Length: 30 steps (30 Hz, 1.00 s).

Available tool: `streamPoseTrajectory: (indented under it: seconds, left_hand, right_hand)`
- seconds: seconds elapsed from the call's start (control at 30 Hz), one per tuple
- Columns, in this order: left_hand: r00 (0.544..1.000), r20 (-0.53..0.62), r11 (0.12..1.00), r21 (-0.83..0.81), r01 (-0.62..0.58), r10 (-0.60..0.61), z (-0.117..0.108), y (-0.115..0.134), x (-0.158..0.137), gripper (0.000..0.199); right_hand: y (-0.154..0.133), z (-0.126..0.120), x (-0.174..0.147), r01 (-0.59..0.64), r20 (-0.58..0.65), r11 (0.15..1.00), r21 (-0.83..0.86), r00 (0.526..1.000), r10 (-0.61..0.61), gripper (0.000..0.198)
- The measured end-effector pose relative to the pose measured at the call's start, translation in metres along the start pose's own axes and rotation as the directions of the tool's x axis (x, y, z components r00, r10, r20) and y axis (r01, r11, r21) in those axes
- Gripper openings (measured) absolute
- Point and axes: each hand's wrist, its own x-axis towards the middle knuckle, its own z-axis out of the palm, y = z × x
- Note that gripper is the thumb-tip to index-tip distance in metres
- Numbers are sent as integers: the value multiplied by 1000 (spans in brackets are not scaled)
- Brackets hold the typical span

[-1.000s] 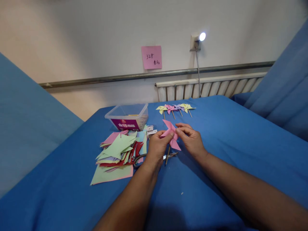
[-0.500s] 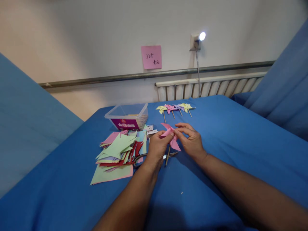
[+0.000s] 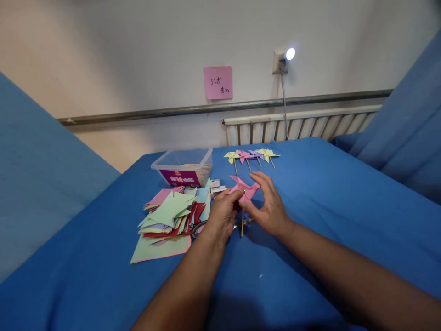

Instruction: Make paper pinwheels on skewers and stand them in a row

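A pink paper pinwheel (image 3: 248, 192) on a thin wooden stick is held up over the middle of the blue-covered table. My left hand (image 3: 223, 211) is closed on it, thumb near its centre; the fingers behind are partly hidden. My right hand (image 3: 270, 207) curves around the right side, thumb at the lower blade and fingertips at the upper right one. Below the pinwheel, the stick points down toward the cloth. Scissors (image 3: 199, 228) lie behind my left wrist, partly covered by it, with the blade tips showing past the stick.
Several finished pinwheels (image 3: 244, 156) in yellow, pink and purple lie at the back. A clear plastic box (image 3: 182, 158) with sticks stands at back left. Before it are piled coloured paper pieces (image 3: 168, 214) and small white packets (image 3: 217, 186). Blue curtains (image 3: 396, 124) hang at both sides.
The pinwheel has turned, so its blades point differently and its stick stands more upright. My right hand's thumb and fingers have spread wider around the blades; my left hand keeps its hold.
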Motion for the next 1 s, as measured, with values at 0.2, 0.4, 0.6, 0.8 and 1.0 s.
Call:
streamPoseTrajectory:
  seconds: [0.2,0.4,0.6,0.8,1.0]
  left_hand:
    - [1000,-23,999,-30,-15,14,-1,-3,1,21]
    - [997,-72,998,-56,13,-17,0,-3,1,24]
    - [997,-80,999,-43,5,-8,1,-2,-1,27]
    - [996,-86,1000,-24,-11,9,1,-3,0,26]
    - [997,-71,999,-39,-1,-1,3,-4,-2,24]
  right_hand:
    - [-4,12,-10,18,87,983,-184,996,-2,76]
    - [4,11,-7,4,84,984,-179,996,12,64]
    - [5,10,-6,20,76,991,-131,997,-11,57]
    - [6,9,-3,64,86,993,-104,995,-55,61]
    - [7,9,-2,41,68,995,-91,997,-34,51]
